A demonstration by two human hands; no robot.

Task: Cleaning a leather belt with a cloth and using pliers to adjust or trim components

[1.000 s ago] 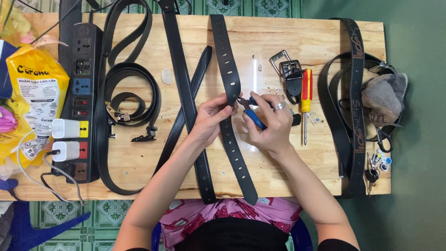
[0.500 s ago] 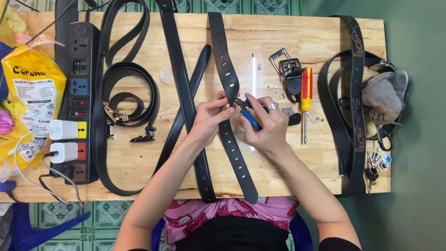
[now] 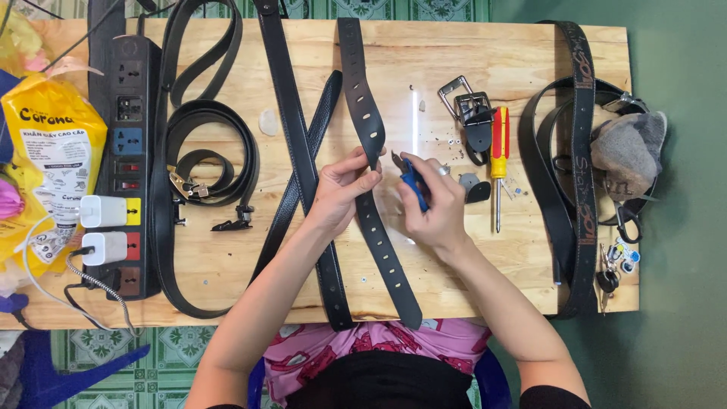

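Both hands meet at the middle of the wooden surface [image 3: 424, 53], seen from the head camera looking straight down. Left hand [image 3: 341, 193] is curled, fingers pinching the edge of the black punched belt [image 3: 369, 163], right where the strap bends slightly. Right hand [image 3: 433, 203] is closed around a pair of blue-handled pliers [image 3: 409, 176], the metal tip pointing up and left toward the belt, just beside it; whether the tip touches the strap is too fine to tell. A ring shows on a finger of that hand.

The punched belt runs from the far edge of the surface down to the near edge, slanting a little to the right as it comes. Just left of it lie two plain black straps [image 3: 299, 163] crossing each other. Further left, a coiled black belt [image 3: 212, 163] and a black power strip [image 3: 127, 163] with white chargers plugged in. Right of the hands, a red-and-yellow screwdriver [image 3: 498, 148] lies beside loose metal buckles [image 3: 468, 106], and a patterned dark belt [image 3: 579, 174] loops near the right edge.
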